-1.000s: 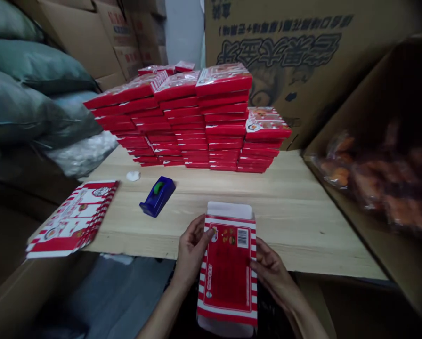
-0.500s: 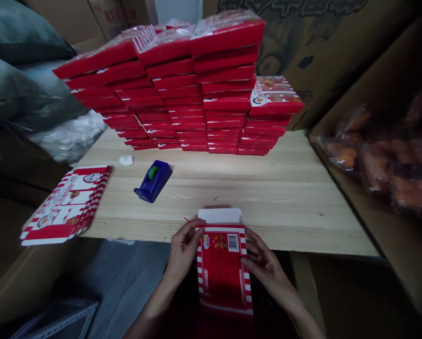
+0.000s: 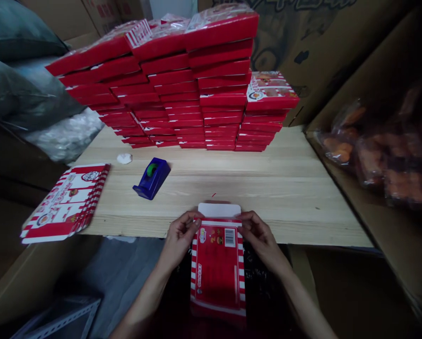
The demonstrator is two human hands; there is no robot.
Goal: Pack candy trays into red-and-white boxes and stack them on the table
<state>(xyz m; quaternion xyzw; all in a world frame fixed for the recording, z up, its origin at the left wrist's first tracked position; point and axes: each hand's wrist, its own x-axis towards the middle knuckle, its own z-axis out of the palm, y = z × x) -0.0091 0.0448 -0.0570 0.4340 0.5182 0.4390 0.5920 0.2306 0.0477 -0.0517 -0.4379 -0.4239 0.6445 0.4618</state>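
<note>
A red and white cardboard box point(image 3: 218, 263) with a barcode extends from the table's front edge toward my body. Its white end flap point(image 3: 219, 210) stands out at the far end, over the wood. My left hand point(image 3: 181, 238) pinches the far left corner between thumb and fingers. At the far right corner, my right hand point(image 3: 260, 238) grips with thumb and fingers in the same way. Beyond the left hand sits a blue tape dispenser point(image 3: 153, 181) with a green core. The underside of the box is hidden.
Stacked red boxes point(image 3: 182, 94) form a tall wall at the back of the wooden table point(image 3: 267, 188). Flat printed cartons point(image 3: 66, 202) lie at the left. A crumpled white scrap point(image 3: 124, 158) is near the dispenser. Bagged orange-brown items point(image 3: 369, 155) fill a carton at the right.
My right hand has moved up along the box's right side to its far corner. The left hand keeps its hold on the left corner. The view has shifted slightly.
</note>
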